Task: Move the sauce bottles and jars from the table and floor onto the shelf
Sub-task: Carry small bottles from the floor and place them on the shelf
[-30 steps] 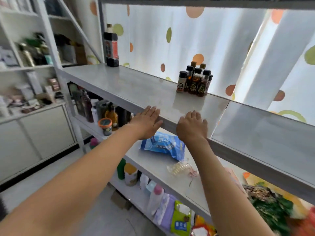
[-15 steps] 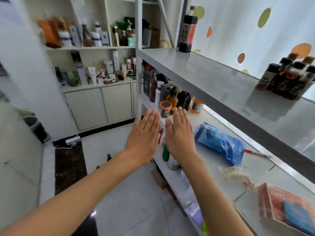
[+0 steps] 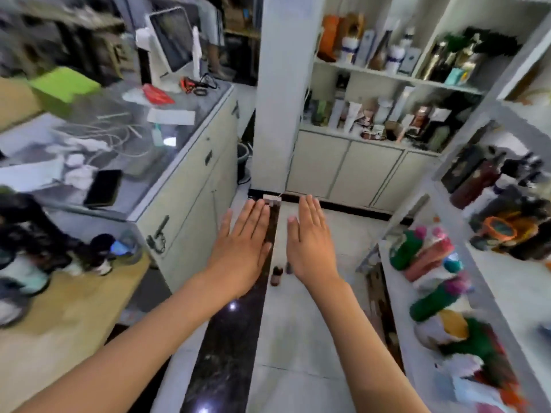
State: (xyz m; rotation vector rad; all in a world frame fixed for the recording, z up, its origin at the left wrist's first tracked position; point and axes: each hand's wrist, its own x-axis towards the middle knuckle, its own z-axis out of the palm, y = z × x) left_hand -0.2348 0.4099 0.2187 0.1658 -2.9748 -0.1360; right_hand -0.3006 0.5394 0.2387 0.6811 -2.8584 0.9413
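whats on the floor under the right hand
A small brown bottle stands on the pale tiled floor, with a second small one beside it, mostly covered by the right hand.

Small shop, stocked shelves [image 3: 396, 76], glass counter [image 3: 125, 138]

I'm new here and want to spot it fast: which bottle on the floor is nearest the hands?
Look at the white tiled floor beside the dark strip. Between the two wrists stands a small brown bottle, dark-capped; its neighbour is mostly hidden by the right hand.

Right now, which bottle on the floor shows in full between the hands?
The brown bottle stands in full view; the other bottle is half hidden by the right hand.
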